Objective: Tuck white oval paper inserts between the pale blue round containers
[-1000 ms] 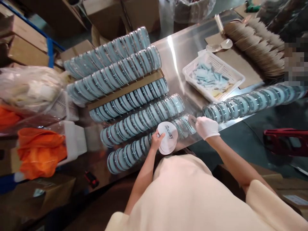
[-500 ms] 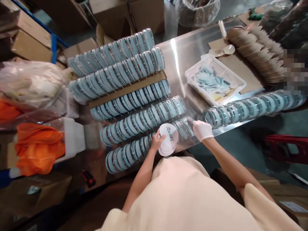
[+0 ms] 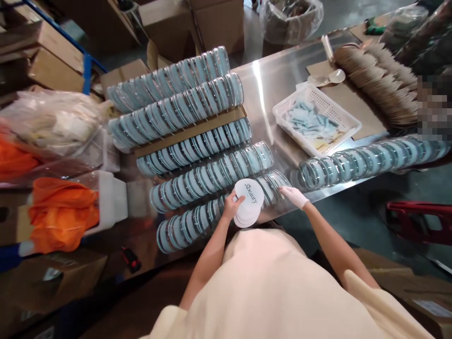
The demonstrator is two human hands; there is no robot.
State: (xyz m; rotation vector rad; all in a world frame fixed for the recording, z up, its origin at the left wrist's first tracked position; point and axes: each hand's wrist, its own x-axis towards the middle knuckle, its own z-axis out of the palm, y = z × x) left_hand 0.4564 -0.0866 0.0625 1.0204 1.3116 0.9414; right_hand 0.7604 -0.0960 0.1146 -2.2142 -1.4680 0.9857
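Note:
My left hand (image 3: 232,207) grips a small stack of white round discs (image 3: 249,202) printed with dark lettering, held over the near edge of the steel table (image 3: 275,84). My right hand (image 3: 293,196), in a white glove, rests on the end of the nearest row of clear round cases (image 3: 271,184) with pale blue inserts. Its fingers lie flat against the last case, and I cannot tell whether they grip it. Several more rows of the same cases (image 3: 197,106) lie side by side further back.
A white basket (image 3: 342,109) of blue sachets stands right of centre, with another row of cases (image 3: 367,157) in front of it and brown paper pieces (image 3: 381,75) behind. Orange bags (image 3: 60,212), a plastic bag (image 3: 52,122) and cardboard boxes (image 3: 197,23) crowd the left and far side.
My right hand has moved left and down along the near row's end, from a closed fist to flatter fingers. My left hand with the discs has barely moved.

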